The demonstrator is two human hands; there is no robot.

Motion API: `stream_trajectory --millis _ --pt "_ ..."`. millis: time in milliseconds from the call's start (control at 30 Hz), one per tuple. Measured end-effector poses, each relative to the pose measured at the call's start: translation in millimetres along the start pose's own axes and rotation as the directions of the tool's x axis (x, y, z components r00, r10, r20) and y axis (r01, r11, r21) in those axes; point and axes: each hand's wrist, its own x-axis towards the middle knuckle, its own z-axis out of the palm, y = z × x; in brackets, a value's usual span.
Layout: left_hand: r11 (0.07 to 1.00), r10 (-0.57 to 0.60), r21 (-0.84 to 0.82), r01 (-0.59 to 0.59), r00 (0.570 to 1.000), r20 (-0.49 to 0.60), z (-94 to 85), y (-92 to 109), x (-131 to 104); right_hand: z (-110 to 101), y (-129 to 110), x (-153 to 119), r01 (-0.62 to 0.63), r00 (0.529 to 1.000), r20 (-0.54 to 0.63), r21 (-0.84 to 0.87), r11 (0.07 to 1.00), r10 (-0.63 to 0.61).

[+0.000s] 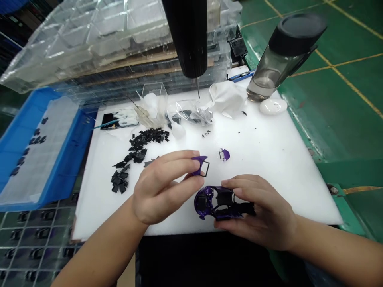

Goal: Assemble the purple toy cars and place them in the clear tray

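My left hand pinches a small purple part with a black frame between thumb and fingers, just above the purple toy car body. The car body is gripped along its sides by my right hand, whose fingers cover its right end. Its top is open and black parts show inside. Another purple part with a black frame lies on the white board, beyond the car body. A hanging black electric screwdriver points its thin bit down at the far side.
Black pieces lie piled at left, near a clear box and a plastic bag. A blue tray is further left. Behind are stacked clear trays; a bottle and white oval object are back right.
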Motion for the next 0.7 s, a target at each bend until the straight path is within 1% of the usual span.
stream_trajectory --millis 167,367,500,567,700 --pt "0.999 0.015 -0.03 -0.014 1.0 0.022 2.4 3 1 3 4 -1 0.027 0.996 0.082 0.021 0.999 -0.029" --pt "0.996 0.048 -0.081 -0.043 0.997 0.053 5.0 7 5 2 4 1 0.075 0.993 0.093 0.037 0.996 -0.078" --pt "0.998 0.031 -0.056 -0.025 0.994 0.102 3.2 11 9 2 3 2 0.083 0.991 0.098 0.03 0.996 -0.085" --pt "0.998 0.038 -0.046 -0.032 0.991 0.129 1.2 12 10 2 4 2 0.095 0.99 0.102 0.028 0.995 -0.098" --pt "0.997 0.062 -0.047 -0.056 0.987 0.149 -1.6 13 11 1 3 3 0.111 0.988 0.104 -0.005 0.994 -0.11"
